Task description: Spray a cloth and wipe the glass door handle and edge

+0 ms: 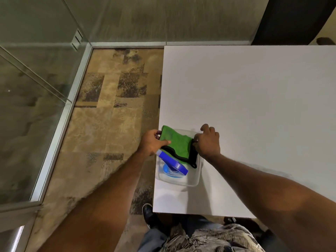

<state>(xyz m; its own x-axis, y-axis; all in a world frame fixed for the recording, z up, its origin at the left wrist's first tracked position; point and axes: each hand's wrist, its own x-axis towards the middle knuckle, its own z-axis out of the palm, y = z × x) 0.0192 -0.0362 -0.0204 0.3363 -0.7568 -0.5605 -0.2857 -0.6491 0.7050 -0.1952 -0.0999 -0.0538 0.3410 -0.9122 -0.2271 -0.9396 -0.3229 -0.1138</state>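
White table, clear tub at its near-left corner. Green cloth is draped over the tub: soft, light, floppy, so I'd lift by both side edges. Blue spray bottle stands under its near edge; smooth plastic, take it by the neck. Left hand pinches the cloth's left edge, right hand pinches the right.

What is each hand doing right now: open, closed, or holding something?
The left hand pinches the green cloth at its left edge.
The right hand grips the cloth's right edge.
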